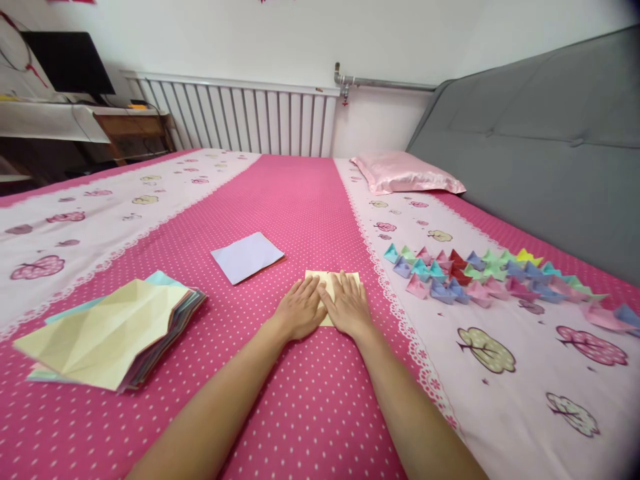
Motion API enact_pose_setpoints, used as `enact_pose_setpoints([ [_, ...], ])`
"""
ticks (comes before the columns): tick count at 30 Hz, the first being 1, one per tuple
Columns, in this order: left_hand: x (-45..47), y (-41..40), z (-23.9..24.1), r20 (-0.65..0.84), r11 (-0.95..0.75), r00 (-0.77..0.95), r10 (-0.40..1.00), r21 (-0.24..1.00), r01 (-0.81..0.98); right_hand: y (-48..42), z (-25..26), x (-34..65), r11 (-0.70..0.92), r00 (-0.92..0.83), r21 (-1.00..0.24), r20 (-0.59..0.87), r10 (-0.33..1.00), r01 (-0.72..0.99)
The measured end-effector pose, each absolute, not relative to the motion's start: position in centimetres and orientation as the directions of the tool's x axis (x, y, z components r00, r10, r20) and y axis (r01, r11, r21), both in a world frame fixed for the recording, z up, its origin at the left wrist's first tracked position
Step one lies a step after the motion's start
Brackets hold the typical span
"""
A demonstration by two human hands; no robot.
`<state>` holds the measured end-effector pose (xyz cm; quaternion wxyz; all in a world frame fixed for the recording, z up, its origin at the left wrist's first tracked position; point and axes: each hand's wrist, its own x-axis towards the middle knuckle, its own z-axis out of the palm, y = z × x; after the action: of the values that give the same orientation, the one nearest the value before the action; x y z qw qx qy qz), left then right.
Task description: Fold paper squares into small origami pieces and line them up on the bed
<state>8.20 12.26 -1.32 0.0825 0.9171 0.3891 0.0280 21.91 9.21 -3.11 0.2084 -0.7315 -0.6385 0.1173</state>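
Head view shows cream paper (327,321), its long axis unclear, directly beneath the left hand (300,310) and right hand (349,308), both spread flat on it, neither clearly nearer.

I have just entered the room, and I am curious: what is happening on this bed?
A person has the left hand and right hand flat on a pale yellow paper on the bedspread. Left of them lie a lavender paper and a stack of creased papers. Many colorful folded paper shapes sit in rows on the right, with neither hand touching them.
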Motion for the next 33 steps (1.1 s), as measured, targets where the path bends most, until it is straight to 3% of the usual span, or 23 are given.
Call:
enact_pose_setpoints([
  [7, 7.7, 12.8, -1.7, 0.039, -0.595, 0.596, 0.802, 0.139, 0.792, 9.4, -3.2, 23.5, -0.258, 0.337, -0.476, 0.087, 0.938, 0.841],
  [12, 7.2, 13.6, -1.3, 0.115, -0.419, 0.407, 0.906, 0.118, 0.900, 9.9, -2.8, 25.0, -0.304, 0.475, -0.642, 0.107, 0.873, 0.704],
  [15, 7.2, 13.7, -0.2, 0.295, -0.411, 0.356, 0.887, 0.150, 0.899, 10.1, -2.0, 26.2, -0.204, 0.602, -0.853, 0.150, 0.785, 0.480],
  [19, 8.4, 12.4, 1.1, 0.490, -0.670, 0.529, 0.693, 0.166, 0.724, 9.8, -0.4, 26.1, 0.051, 0.726, -0.973, 0.202, 0.658, 0.225],
  [21, 9.2, 11.5, 1.0, 0.450, -0.793, 0.673, 0.587, 0.151, 0.591, 9.4, 0.3, 24.8, 0.205, 0.649, -0.957, 0.289, 0.704, 0.204],
  [25, 9.7, 10.5, -0.5, 0.256, -0.868, 0.832, 0.493, 0.200, 0.453, 8.7, 0.5, 21.0, 0.315, 0.223, -0.917, 0.369, 0.902, 0.243],
  [29, 9.1, 10.7, -1.7, 0.173, -0.828, 0.817, 0.550, 0.246, 0.504, 8.9, -1.0, 19.5, 0.201, -0.103, -0.819, 0.172, 0.980, 0.537],
  [33, 8.8, 11.1, -1.5, 0.107, -0.807, 0.815, 0.570, 0.258, 0.531, 9.4, -1.9, 20.3, 0.112, -0.089, -0.664, 0.068, 0.994, 0.739],
])
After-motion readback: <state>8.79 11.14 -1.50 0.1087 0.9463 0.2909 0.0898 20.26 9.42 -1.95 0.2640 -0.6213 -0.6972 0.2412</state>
